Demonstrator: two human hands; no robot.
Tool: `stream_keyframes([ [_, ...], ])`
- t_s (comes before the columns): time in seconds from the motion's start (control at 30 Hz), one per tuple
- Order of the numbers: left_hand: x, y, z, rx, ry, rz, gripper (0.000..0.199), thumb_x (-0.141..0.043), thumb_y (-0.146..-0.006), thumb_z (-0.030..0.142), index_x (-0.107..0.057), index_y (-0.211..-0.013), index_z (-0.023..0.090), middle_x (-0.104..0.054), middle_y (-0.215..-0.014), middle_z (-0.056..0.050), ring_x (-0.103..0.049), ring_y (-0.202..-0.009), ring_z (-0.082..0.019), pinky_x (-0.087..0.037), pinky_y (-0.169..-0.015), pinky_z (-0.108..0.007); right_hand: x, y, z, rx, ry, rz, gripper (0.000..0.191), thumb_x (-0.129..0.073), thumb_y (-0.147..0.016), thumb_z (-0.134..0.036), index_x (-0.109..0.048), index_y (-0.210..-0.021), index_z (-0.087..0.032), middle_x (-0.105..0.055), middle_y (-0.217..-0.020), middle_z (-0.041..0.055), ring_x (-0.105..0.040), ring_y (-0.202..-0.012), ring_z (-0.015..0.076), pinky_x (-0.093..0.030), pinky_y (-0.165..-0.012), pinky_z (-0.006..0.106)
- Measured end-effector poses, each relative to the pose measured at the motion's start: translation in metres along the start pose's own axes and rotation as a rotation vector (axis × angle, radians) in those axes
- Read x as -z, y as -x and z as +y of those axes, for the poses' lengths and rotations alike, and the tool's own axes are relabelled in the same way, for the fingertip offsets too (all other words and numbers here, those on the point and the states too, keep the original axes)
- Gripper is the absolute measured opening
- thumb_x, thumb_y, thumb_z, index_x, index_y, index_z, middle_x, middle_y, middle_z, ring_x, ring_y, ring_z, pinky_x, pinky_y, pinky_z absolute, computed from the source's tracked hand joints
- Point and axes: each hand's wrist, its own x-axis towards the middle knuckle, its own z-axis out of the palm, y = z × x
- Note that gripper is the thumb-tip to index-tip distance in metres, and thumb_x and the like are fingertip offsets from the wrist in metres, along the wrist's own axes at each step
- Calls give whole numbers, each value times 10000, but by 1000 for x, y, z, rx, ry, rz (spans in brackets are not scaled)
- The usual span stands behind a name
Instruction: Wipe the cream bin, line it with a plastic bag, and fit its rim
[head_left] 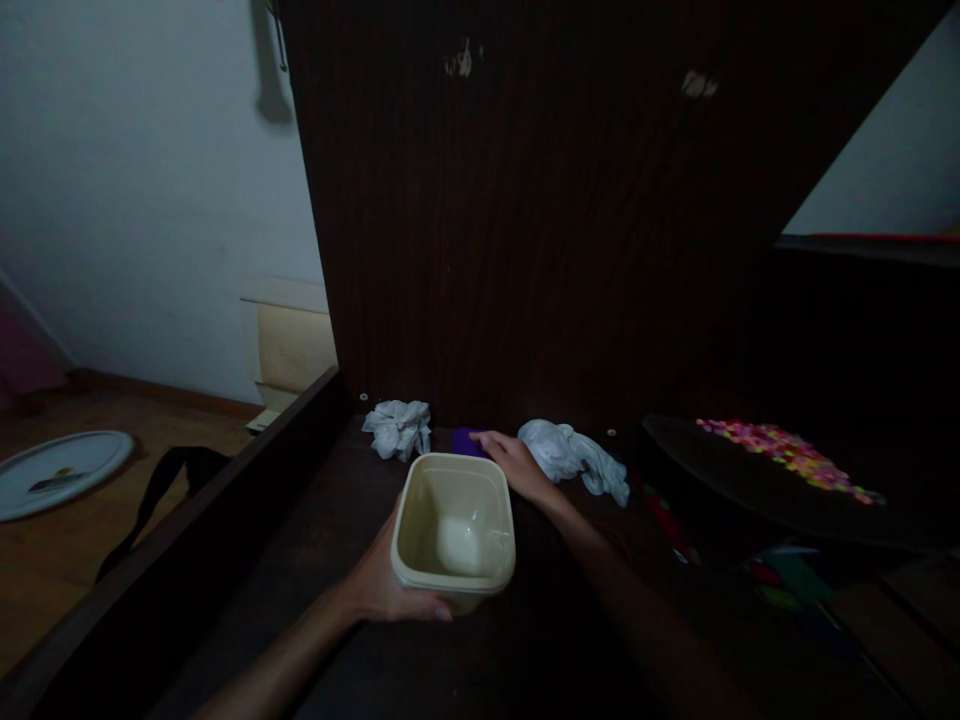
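My left hand [390,580] grips a cream plastic container [455,575] with rounded corners, its thumb along the near side. The container is held with its mouth toward me, and nothing shows inside it. Beyond its far rim, my right hand [515,462] reaches to a small purple object [466,442] by the upright dark panel. My fingers seem closed on its right end; the container's rim hides its lower part. A crumpled white plastic bag [397,430] lies left of the purple object. Another pale bag [574,458] sits just right of my right hand.
A dark wooden panel [525,250] rises at the back, and a raised dark board [300,450] runs along the left. Colourful small flowers or beads [787,455] lie on a dark surface at right. A white oval lid or tray [67,470] rests on the floor.
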Motion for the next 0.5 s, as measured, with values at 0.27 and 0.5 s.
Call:
stream_keyframes([
  [0.27, -9, -16, 11, -55, -44, 81, 1253, -908, -566, 637, -290, -1539, 147, -650, -1242, -193, -546, -1324, -393, -364, -1174, -609, 14, 90, -18, 73, -621, -149, 1036, -670, -712, -825, -369, -1546, -288, -374, -1622, 150, -359, -1498, 293, -278, -1214, 461],
  [0.5, -11, -31, 28, -102, -186, -13, 1206, -911, -618, 545, -278, -1570, 161, -527, -1471, -219, -508, -1373, -390, -357, -1188, -573, -1, 110, -19, 37, -508, -94, 1531, -971, -530, -475, 78, -1629, -285, -129, -1701, 162, -175, -1569, 294, -111, -1268, 494],
])
